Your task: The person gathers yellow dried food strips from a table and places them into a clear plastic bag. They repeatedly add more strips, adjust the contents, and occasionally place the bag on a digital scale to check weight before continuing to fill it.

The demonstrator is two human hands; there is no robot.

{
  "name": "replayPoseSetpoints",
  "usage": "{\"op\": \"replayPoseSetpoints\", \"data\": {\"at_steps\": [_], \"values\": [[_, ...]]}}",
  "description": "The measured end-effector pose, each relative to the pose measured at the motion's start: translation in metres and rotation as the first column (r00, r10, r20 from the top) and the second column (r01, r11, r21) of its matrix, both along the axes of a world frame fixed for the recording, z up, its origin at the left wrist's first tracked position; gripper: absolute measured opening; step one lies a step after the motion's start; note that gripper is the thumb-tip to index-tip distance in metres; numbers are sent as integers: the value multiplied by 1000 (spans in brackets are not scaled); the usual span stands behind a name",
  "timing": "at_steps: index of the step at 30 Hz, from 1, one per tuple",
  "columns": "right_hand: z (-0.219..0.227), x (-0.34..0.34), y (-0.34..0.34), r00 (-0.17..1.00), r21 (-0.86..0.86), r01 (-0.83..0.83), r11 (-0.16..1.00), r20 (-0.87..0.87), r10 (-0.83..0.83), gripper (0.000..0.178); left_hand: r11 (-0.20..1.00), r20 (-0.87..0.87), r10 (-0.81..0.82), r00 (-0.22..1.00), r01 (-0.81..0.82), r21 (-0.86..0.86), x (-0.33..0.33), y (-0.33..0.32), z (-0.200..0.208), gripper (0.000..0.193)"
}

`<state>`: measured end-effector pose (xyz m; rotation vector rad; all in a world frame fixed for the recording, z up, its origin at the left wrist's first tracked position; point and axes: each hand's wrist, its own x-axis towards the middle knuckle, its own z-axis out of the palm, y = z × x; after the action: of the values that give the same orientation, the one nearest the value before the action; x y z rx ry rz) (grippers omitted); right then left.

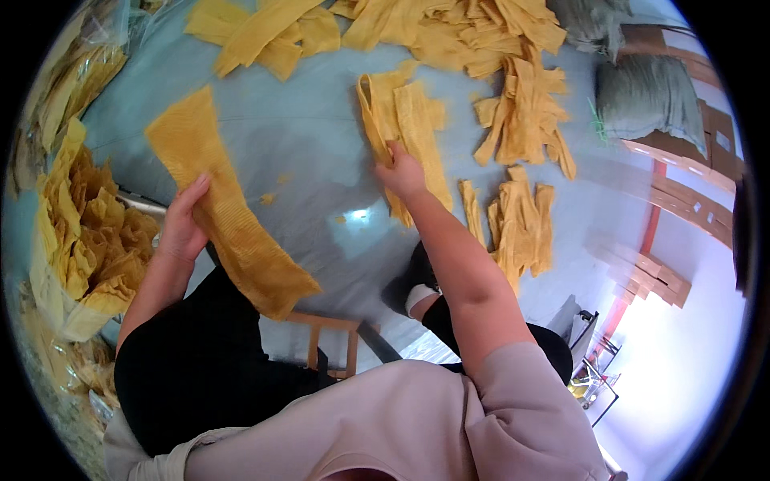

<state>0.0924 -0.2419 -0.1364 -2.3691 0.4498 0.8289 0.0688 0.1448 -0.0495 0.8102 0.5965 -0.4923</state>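
- Left hand (183, 228) lies flat along the near edge of a long ribbed yellow sheet (228, 212), which looks like dried bean-curd skin. Fingers extended, palm down, pressing rather than pinching; no closed grip visible.
- That sheet runs diagonally on the grey-blue surface (305, 144), with its lower end hanging over the near edge toward the lap.
- Right hand (401, 172) reaches out to a folded strip bundle (405, 120) mid-surface. Fingers curl on its lower end; whether they have actually closed round a strip or merely rest on it I cannot tell.
- Judgement: the work looks like sorting and flattening sheets. The material seems thin and brittle, and small crumbs (269, 197) lie on the surface, so a broad, soft hold should serve better than a fingertip pinch.
- Judgement: the overhanging end of the long sheet could snap or slide off; the flat left palm should hold it steady while the right hand is busy.
- Judgement: the bundle's strips overlap, so drawing one along its length, not across the ribs, should limit tearing.
- Nearby: loose strip piles (521, 120) to the right, a far heap (449, 32) at the back edge, and a bag of crumpled pieces (96, 240) just beside the left hand.
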Motion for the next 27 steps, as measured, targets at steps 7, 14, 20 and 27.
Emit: {"op": "replayPoseSetpoints", "data": {"at_steps": [7,14,20,27], "values": [[-22,-35,17,915,-491,-205,846,211,345,59,1000,32,11,999,-11,-13,-6,4,10,30],[-2,-40,4,939,-331,-261,907,129,318,42,993,124,92,988,-82,-81,10,5,39,29],[82,-60,-79,834,-195,-31,980,536,133,32,995,108,88,990,-84,-44,1,4,34,33],[170,-132,-247,578,53,294,954,786,-221,32,989,118,132,984,-123,-79,1,11,11,32]]}}
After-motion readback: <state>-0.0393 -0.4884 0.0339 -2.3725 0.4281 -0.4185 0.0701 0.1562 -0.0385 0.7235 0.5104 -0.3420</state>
